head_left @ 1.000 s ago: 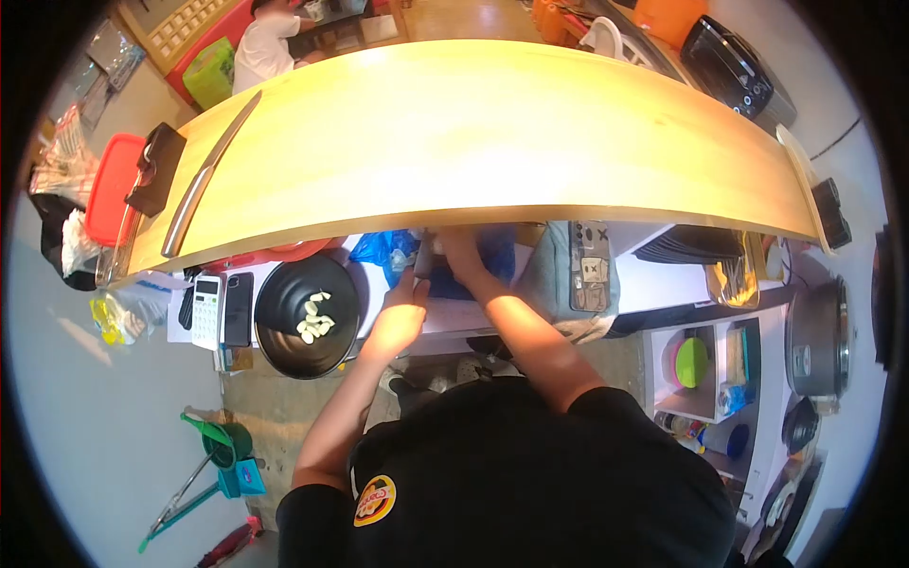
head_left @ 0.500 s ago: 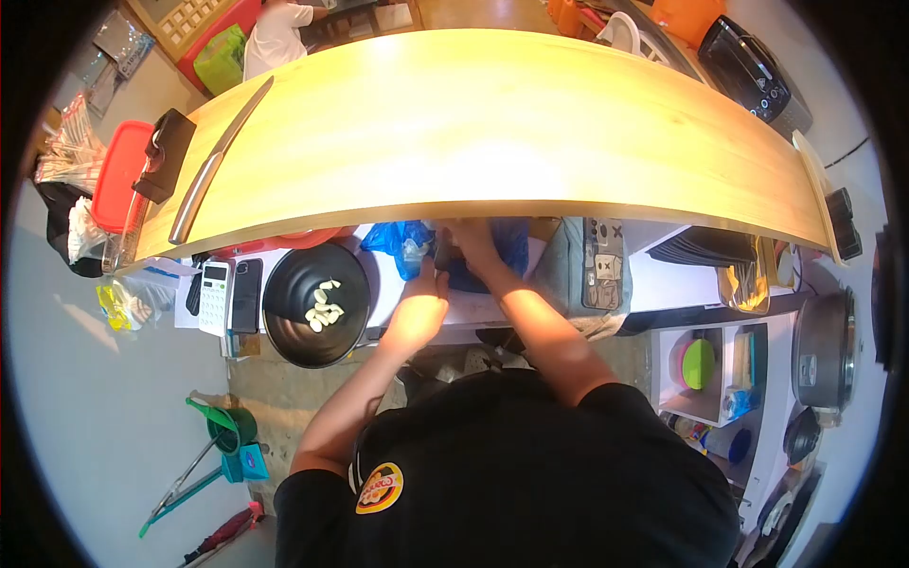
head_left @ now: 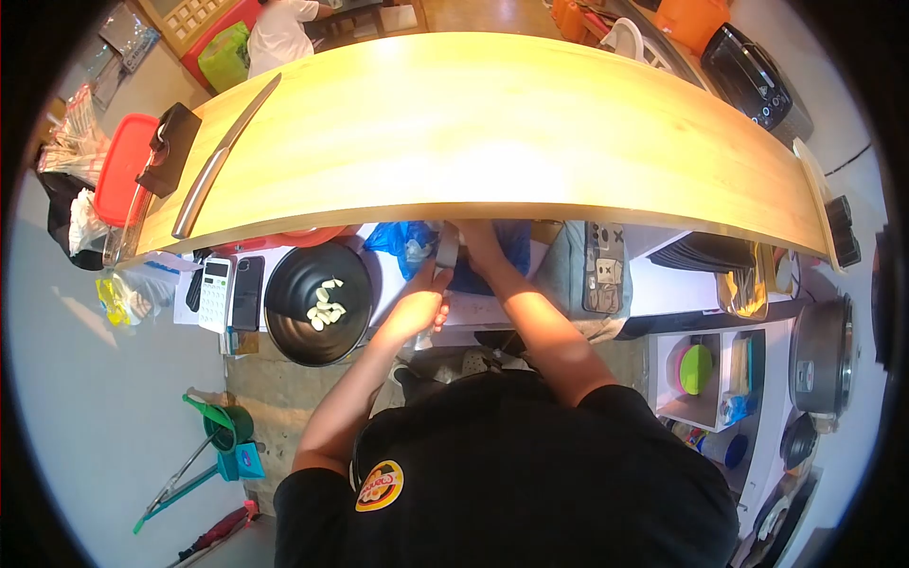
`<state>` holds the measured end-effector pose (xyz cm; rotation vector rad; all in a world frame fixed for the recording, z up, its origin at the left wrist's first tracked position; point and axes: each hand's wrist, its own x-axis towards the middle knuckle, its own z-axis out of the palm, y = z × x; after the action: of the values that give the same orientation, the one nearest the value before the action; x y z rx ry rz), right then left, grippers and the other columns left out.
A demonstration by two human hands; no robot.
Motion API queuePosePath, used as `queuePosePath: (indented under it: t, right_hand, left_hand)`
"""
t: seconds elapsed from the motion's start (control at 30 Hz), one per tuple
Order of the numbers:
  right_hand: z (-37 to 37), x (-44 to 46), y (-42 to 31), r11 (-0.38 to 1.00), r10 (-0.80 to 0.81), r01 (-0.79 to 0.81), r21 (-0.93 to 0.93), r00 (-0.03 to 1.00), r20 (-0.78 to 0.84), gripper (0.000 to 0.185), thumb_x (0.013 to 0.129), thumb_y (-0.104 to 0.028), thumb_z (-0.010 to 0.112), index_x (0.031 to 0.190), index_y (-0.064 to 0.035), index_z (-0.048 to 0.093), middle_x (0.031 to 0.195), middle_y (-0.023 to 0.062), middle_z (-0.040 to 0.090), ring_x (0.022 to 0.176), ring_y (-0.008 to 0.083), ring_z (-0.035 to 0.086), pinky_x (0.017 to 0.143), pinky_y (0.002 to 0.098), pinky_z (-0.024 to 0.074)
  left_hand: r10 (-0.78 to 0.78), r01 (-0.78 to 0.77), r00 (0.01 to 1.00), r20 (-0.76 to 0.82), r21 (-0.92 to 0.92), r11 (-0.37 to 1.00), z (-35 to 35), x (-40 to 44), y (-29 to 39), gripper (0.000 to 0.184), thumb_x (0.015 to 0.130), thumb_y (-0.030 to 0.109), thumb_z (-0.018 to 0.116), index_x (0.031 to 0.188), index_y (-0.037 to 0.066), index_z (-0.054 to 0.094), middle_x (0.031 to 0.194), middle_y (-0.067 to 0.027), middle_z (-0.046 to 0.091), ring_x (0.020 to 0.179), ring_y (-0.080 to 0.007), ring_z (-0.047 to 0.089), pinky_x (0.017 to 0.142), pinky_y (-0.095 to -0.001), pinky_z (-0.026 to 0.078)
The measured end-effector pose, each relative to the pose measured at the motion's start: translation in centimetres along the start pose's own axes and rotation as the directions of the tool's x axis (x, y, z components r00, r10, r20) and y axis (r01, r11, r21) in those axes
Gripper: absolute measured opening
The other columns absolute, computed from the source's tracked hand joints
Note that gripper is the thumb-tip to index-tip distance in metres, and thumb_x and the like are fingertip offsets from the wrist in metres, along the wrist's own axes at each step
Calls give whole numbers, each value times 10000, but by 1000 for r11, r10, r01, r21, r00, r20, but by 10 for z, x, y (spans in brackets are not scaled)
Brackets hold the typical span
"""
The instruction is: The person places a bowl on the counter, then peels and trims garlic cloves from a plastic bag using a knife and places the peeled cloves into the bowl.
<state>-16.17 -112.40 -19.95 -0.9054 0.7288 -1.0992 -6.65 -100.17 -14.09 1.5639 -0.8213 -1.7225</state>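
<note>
My left hand (head_left: pixel 422 301) is closed around the handle of a knife, and its flat, shiny blade (head_left: pixel 448 246) points away from me. Just right of the blade is my right hand (head_left: pixel 475 242), with its fingers mostly hidden beneath the wooden counter's edge; what it holds does not show. Blue plastic bags (head_left: pixel 512 248) lie behind and beside both hands. To the left, a black bowl (head_left: pixel 284 327) holds several peeled, pale garlic cloves (head_left: pixel 326 310).
The raised wooden counter (head_left: pixel 492 123) overhangs the work shelf, with a large knife (head_left: pixel 222 161) on its left. A calculator (head_left: pixel 217 292) and a phone (head_left: pixel 246 292) lie left of the bowl. On the right are a patterned case (head_left: pixel 603 270) and black plates (head_left: pixel 696 250).
My left hand has turned and drawn slightly toward me, and the knife blade now shows its bright flat side. My right hand stays near the same spot under the counter edge.
</note>
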Motion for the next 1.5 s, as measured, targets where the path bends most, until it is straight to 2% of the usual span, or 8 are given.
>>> queuePosePath:
  t: [0.4, 0.63, 0.93, 1.03, 1.13, 1.27, 1.33, 1.5]
  right_hand:
    - [2, -20, -31, 980, -133, 124, -153, 990, -47, 322, 778, -148, 653, 1045, -16, 531, 976, 54, 567, 907, 153, 532, 794, 286, 429]
    - [-8, -24, -44, 946, -168, 170, -277, 985, 32, 393, 690, -37, 641, 1061, 21, 525, 1003, 70, 562, 928, 166, 524, 824, 288, 418]
    - [-7, -25, -41, 943, -141, 146, -301, 989, 36, 513, 670, -22, 618, 1153, 31, 451, 1107, 105, 513, 1032, 192, 486, 883, 308, 396]
    - [-8, -27, -39, 971, -104, 128, -204, 987, 123, 558, 686, -38, 612, 1199, 30, 402, 1141, 105, 485, 1051, 204, 474, 903, 314, 387]
    - [-5, -30, -41, 972, 15, 25, -232, 985, 170, 587, 696, -64, 623, 1220, 33, 376, 1146, 104, 478, 1054, 211, 473, 917, 322, 380]
    - [4, -26, -38, 799, -207, 268, -538, 963, 172, 538, 685, -87, 647, 1165, 25, 432, 1102, 150, 512, 1051, 247, 492, 897, 345, 400]
    - [2, -21, -38, 615, -282, 372, -696, 927, 247, 494, 672, -101, 665, 1114, 16, 479, 1058, 174, 541, 1040, 269, 512, 889, 354, 409]
    - [3, -31, -44, 751, -226, 266, -605, 963, 144, 438, 625, -104, 698, 1018, 9, 541, 971, 168, 588, 951, 280, 574, 836, 360, 448]
  left_hand:
    - [512, -155, 798, -318, 713, 684, -1, 7, 23, 404, 893, 174, 387, 1260, 35, 293, 702, -310, 568, 688, -477, 559, 602, -539, 443]
    - [678, -83, 684, -269, 895, 439, -1, 55, 17, 478, 809, 65, 452, 1275, 135, 370, 1188, -317, 387, 980, -505, 466, 795, -530, 439]
    - [755, -5, 621, -209, 963, 270, -4, 61, 21, 351, 829, 149, 492, 1179, 126, 503, 1254, -201, 384, 1034, -455, 446, 808, -496, 437]
    - [712, -417, 693, -117, 740, 527, -19, 63, 29, 346, 856, 213, 508, 1180, 94, 496, 1209, -172, 463, 981, -385, 534, 796, -474, 460]
    - [141, -143, 990, -31, -109, 984, -5, 34, 55, 391, 862, 285, 530, 1181, 62, 490, 1140, -135, 536, 928, -296, 595, 793, -439, 488]
    - [504, -501, 860, -73, 62, 863, -22, 67, 32, 406, 840, 174, 592, 1189, 2, 476, 1077, -131, 567, 915, -216, 600, 743, -333, 541]
    - [437, -436, 893, -110, 35, 899, -23, 61, 35, 385, 829, 128, 600, 1168, -17, 490, 1060, -134, 574, 901, -213, 604, 725, -320, 547]
    - [363, -370, 927, -99, -65, 927, -26, 62, 23, 390, 807, 103, 610, 1161, -27, 511, 1028, -125, 593, 893, -215, 609, 740, -326, 540]
